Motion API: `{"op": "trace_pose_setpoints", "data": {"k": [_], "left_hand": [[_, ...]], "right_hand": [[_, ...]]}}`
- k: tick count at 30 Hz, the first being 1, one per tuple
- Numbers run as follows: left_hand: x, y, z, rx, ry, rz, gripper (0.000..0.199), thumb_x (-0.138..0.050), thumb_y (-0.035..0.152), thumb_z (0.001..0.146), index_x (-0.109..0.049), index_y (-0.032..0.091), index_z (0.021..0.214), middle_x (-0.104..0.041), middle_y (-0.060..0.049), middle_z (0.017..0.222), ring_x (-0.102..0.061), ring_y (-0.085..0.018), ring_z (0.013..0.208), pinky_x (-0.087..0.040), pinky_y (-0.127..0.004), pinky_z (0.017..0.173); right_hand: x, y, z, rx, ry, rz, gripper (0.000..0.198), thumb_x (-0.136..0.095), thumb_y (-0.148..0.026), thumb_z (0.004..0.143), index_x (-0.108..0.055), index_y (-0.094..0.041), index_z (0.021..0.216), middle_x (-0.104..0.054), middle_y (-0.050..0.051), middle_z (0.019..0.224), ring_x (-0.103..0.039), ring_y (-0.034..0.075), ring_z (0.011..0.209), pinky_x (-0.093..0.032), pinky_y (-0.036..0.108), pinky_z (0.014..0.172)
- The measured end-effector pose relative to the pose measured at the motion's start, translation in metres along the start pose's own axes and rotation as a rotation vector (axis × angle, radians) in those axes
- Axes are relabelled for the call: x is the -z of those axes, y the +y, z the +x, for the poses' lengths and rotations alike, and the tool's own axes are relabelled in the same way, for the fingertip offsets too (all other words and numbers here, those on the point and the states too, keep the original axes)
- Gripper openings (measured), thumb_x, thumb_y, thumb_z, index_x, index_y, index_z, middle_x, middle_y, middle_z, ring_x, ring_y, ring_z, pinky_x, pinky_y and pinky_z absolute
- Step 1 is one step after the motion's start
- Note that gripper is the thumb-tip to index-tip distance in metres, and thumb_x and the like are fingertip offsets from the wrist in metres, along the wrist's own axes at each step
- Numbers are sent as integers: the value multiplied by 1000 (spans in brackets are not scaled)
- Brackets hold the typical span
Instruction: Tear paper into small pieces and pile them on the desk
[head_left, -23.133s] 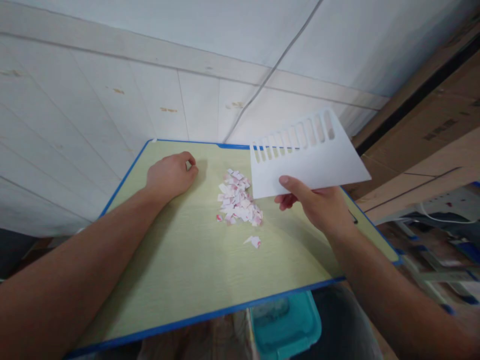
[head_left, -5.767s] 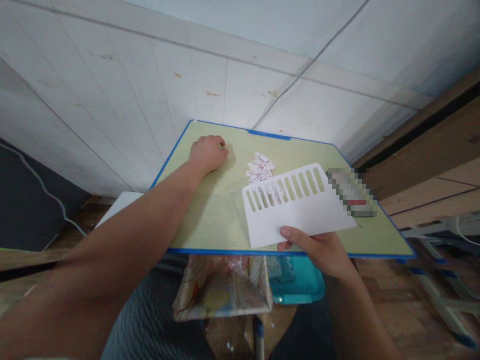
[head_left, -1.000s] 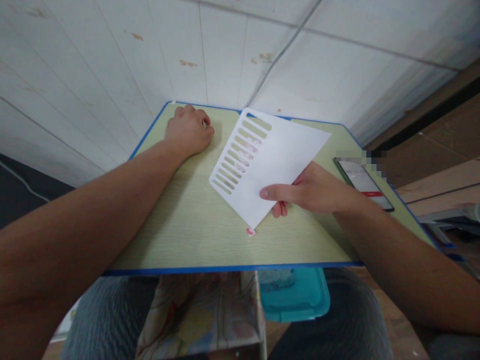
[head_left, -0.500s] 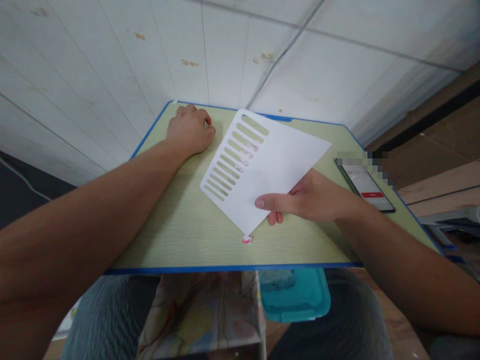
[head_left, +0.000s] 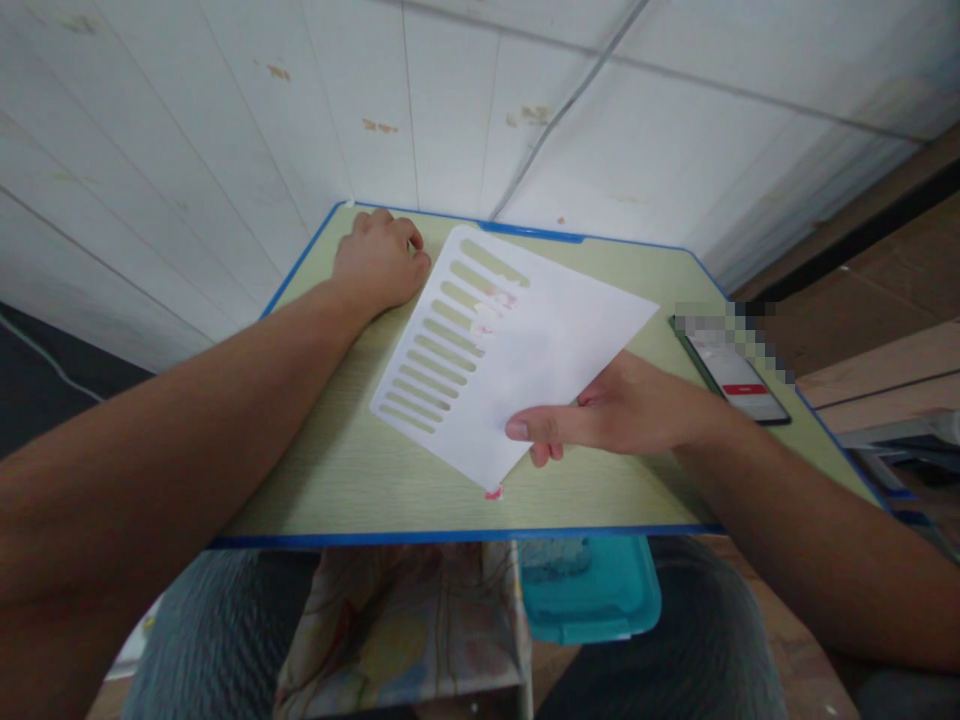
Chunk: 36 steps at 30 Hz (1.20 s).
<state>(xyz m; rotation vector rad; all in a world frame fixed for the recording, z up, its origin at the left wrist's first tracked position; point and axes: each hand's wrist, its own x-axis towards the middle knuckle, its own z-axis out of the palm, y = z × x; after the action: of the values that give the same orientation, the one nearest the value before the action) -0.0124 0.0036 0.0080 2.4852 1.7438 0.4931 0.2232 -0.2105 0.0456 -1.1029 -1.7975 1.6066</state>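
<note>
A flat white panel (head_left: 547, 340) with a row of long slots along its left side is tilted above the table. My right hand (head_left: 600, 410) grips its lower right edge, thumb on top and fingers underneath. Pink and white scraps (head_left: 496, 298) show around the slots; I cannot tell whether they lie on the panel or under it. One small pink scrap (head_left: 493, 493) is by the panel's near corner on the table. Near the far left corner, my left hand (head_left: 382, 255) rests on the tabletop with curled fingers, and nothing shows in it. Its palm is hidden.
The pale folding table (head_left: 360, 490) has a blue rim and stands against a white panelled wall (head_left: 450, 110). A phone (head_left: 727, 370) lies at its right side. Below the front edge are a teal plastic box (head_left: 592, 600) and a patterned cloth (head_left: 405, 640).
The white panel has swung slightly left and towards me, turning flatter to view, with my right hand moving down a little. My left hand has stayed where it was.
</note>
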Motion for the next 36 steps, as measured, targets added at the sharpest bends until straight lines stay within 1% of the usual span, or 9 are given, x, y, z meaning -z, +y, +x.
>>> {"op": "trace_pose_setpoints", "data": {"k": [2, 4, 9, 13, 17, 20, 26, 29, 36], "left_hand": [[4, 5, -2, 44, -2, -9, 45, -52, 40, 116, -79, 19, 145, -67, -19, 166, -52, -39, 165, -47, -51, 136], [6, 8, -4, 41, -12, -17, 45, -53, 34, 113, -79, 17, 145, -67, -21, 167, -53, -41, 165, -48, -54, 136], [4, 7, -2, 39, 6, -7, 47, -52, 33, 113, -80, 14, 146, -67, -22, 166, -54, -39, 162, -45, -57, 139], [2, 6, -1, 37, 19, -7, 44, -52, 31, 114, -80, 15, 144, -68, -20, 164, -56, -36, 158, -47, -55, 138], [3, 5, -1, 38, 9, -2, 43, -54, 34, 114, -80, 17, 144, -68, -19, 164, -55, -37, 159, -45, -54, 139], [2, 4, 0, 28, 1, 5, 45, -53, 34, 113, -80, 17, 145, -68, -20, 164, -55, -37, 159, -46, -54, 139], [0, 3, 2, 38, 26, -9, 43, -54, 33, 114, -81, 16, 143, -70, -19, 161, -56, -36, 156, -46, -55, 139], [-1, 2, 2, 30, 32, -14, 42, -55, 32, 113, -82, 17, 142, -70, -19, 160, -57, -37, 156, -47, -56, 138], [0, 3, 2, 31, 19, -4, 45, -54, 33, 113, -81, 15, 145, -69, -21, 163, -57, -38, 158, -49, -57, 137]], "right_hand": [[4, -1, -3, -22, -22, -22, 33, -100, -46, 96, -81, -19, 99, -82, 1, 79, -75, 17, 67, -66, 26, 63], [10, -4, -7, -41, -54, -55, 31, -97, -46, 99, -82, -19, 98, -82, 2, 79, -76, 17, 68, -65, 26, 63], [28, -11, -16, -102, -213, -126, 33, -94, -46, 104, -82, -19, 90, -82, 2, 75, -75, 17, 66, -64, 26, 62], [33, -14, -18, -133, -305, -121, 31, -94, -44, 104, -83, -18, 90, -83, 2, 75, -77, 17, 67, -64, 25, 63], [34, -13, -17, -103, -233, -119, 35, -93, -47, 104, -83, -18, 87, -83, 3, 75, -76, 17, 66, -65, 25, 62], [35, -10, -16, -85, -198, -127, 36, -95, -48, 103, -83, -18, 89, -82, 3, 74, -76, 17, 66, -64, 25, 61], [36, -7, -14, -132, -267, -118, 35, -93, -46, 104, -82, -18, 87, -83, 3, 74, -76, 16, 65, -66, 25, 63], [35, -8, -14, -131, -294, -101, 36, -95, -47, 103, -82, -18, 87, -82, 3, 74, -76, 17, 64, -66, 26, 63], [39, -12, -17, -121, -232, -126, 40, -97, -53, 101, -83, -18, 87, -82, 3, 72, -76, 17, 62, -65, 26, 59]]}}
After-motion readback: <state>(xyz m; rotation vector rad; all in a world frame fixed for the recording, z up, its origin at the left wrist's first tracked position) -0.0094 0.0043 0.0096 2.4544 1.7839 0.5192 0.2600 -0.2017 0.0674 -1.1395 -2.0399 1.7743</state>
